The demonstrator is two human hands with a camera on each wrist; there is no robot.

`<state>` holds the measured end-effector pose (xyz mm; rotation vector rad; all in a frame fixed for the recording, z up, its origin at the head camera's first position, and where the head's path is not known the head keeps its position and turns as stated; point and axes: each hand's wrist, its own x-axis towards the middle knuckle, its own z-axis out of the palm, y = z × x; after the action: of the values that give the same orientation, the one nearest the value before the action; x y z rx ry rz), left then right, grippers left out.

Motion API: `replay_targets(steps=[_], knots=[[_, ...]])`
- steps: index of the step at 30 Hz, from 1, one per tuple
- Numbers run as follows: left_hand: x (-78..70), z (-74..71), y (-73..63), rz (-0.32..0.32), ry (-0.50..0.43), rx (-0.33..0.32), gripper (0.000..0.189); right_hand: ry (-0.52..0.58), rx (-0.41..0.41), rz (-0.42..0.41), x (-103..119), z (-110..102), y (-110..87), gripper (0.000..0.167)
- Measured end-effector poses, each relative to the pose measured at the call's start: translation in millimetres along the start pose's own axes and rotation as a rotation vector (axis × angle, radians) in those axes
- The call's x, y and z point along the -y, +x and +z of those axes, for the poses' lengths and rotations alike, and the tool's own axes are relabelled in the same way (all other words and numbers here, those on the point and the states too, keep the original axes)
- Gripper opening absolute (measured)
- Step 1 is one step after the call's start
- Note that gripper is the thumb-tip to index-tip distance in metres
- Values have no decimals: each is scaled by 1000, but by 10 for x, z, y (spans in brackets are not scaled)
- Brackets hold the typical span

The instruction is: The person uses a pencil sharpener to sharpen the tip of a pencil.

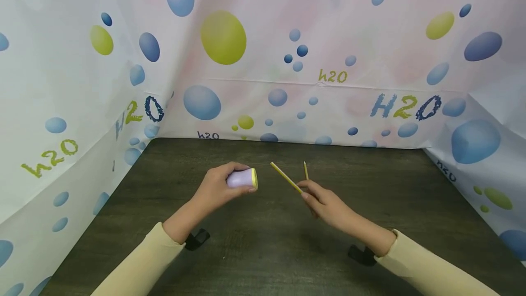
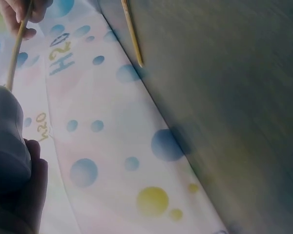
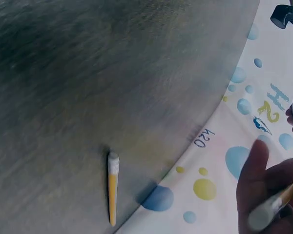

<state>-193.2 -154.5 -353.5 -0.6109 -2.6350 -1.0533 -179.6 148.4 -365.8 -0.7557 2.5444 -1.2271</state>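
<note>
My left hand [image 1: 215, 186] grips a lilac cylindrical container [image 1: 239, 179] tipped on its side, its yellow-rimmed end facing right. In the left wrist view the container [image 2: 7, 141] looks grey and narrows at the middle. Between thumb and fingers, my right hand [image 1: 328, 204] pinches a slim yellow pencil-like stick [image 1: 285, 177] that slants up and left towards the container's yellow end, with a gap between them. A second yellow stick [image 1: 306, 170] with a whitish end lies on the table just beyond the right hand, also seen whole in the right wrist view [image 3: 113, 190].
The dark wooden table [image 1: 263, 250] reaches back to a white sheet [image 1: 263, 65] printed with blue and green dots and H2O lettering, which also hangs along both sides. Black straps [image 1: 198, 240] show at both wrists below the pale yellow sleeves.
</note>
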Motion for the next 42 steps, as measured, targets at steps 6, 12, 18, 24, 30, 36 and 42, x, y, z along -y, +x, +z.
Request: replay_targets(steps=[6,12,18,24,30,36,42], knots=[[-57,4,5,12,-18,7,42,-288,-130,-81,8,-27,-87,33],[-112,29,-2,39,-17,43,43,-738,-445,-466,-65,25,-108,43],[-135,65,11,44,-31,80,43,-874,-582,-643,-125,2,-61,52],[-179,97,27,46,-82,135,43,-981,-653,-788,-153,-88,-30,46],[-259,155,32,5,-140,172,42,-1074,-751,-916,-169,-157,1,38],[-326,220,29,-5,-190,142,43,-1037,-763,-918,-113,-153,30,42],[-311,264,49,378,7,-24,51,-760,-416,-598,13,-187,-65,49]])
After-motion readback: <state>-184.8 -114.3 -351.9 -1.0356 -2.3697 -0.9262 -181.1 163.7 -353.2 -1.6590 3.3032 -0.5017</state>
